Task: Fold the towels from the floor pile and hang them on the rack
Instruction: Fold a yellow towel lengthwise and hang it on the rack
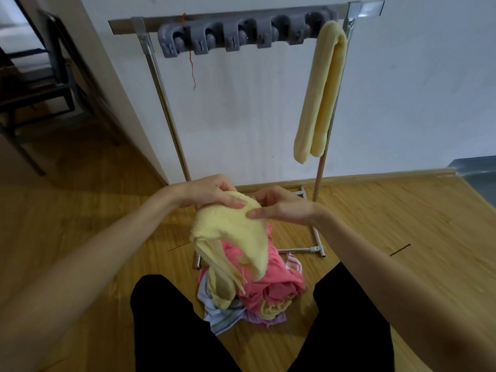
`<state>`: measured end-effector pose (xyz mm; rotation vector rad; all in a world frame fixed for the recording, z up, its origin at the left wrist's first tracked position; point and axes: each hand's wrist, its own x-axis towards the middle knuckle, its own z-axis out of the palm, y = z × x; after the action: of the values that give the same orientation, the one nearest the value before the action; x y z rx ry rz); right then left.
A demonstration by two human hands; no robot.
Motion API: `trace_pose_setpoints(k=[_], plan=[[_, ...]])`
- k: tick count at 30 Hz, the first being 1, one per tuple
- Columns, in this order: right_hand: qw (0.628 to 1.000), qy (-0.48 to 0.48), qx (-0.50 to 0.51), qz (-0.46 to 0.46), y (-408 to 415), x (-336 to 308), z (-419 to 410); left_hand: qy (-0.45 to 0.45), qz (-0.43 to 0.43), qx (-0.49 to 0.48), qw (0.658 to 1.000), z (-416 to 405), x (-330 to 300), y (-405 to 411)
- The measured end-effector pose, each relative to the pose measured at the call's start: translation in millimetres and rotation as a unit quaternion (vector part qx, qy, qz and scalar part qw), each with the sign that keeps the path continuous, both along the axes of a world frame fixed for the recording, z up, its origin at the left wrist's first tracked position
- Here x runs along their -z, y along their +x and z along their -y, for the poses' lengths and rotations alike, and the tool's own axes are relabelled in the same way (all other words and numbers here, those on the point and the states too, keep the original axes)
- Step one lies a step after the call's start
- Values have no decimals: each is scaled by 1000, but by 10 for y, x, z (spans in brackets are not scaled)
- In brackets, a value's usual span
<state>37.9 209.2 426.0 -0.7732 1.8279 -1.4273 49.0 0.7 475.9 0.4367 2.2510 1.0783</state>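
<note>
Head view, looking down: nearest to me are my legs (166, 331) in black trousers, spread apart on the wooden floor (402, 224). Between them lies the pile of towels (268, 291), a loose heap of pink, yellow, lilac and white striped cloth, just in front of the rack's near foot bar.

Above the pile I hold up a pale yellow towel (233, 232) with both hands. My left hand (209, 191) grips its top bunch, the thumb laid across the cloth and the fingers curled behind it. My right hand (281, 208) pinches the same top edge just beside the left, the thumb pressed on the front. From there the towel hangs down in crumpled folds, and its lower end reaches the pile.

Beyond my hands stands the rack (166, 103), a metal frame with two upright poles and feet on the floor, against the white wall (416, 89). Along its top bar runs a grey holder with a row of clips (233, 36). At the right end of that bar hangs a folded yellow towel (319, 98), draped over so both halves fall side by side. A thin red thread (192, 71) dangles near the left end. At the far left, dark chairs (40, 84) stand beyond the wall's corner.
</note>
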Motion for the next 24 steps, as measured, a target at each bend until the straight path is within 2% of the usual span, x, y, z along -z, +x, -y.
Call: trace_pose_setpoints(k=[6, 9, 12, 14, 18, 21, 24], plan=[[994, -71, 17, 77, -122, -40, -428, 20, -23, 16, 999, 17, 29, -37], [984, -103, 81, 120, -187, 44, -687, 23, -25, 1, 999, 96, 88, -55], [984, -87, 121, 98, -214, 135, -904, 50, -28, -20, 998, 82, 120, -86], [988, -78, 109, 77, -246, 150, -985, 61, -50, -27, 997, -5, 48, -121], [988, -104, -2, 114, -323, 42, -1134, 55, -77, 12, 995, -213, -99, -260], [996, -24, -75, 46, -405, -113, -1235, 44, -68, 23, 996, -355, -259, -383], [990, 96, -95, -41, -533, -283, -1291, 27, -67, 32, 997, -422, -357, -578]])
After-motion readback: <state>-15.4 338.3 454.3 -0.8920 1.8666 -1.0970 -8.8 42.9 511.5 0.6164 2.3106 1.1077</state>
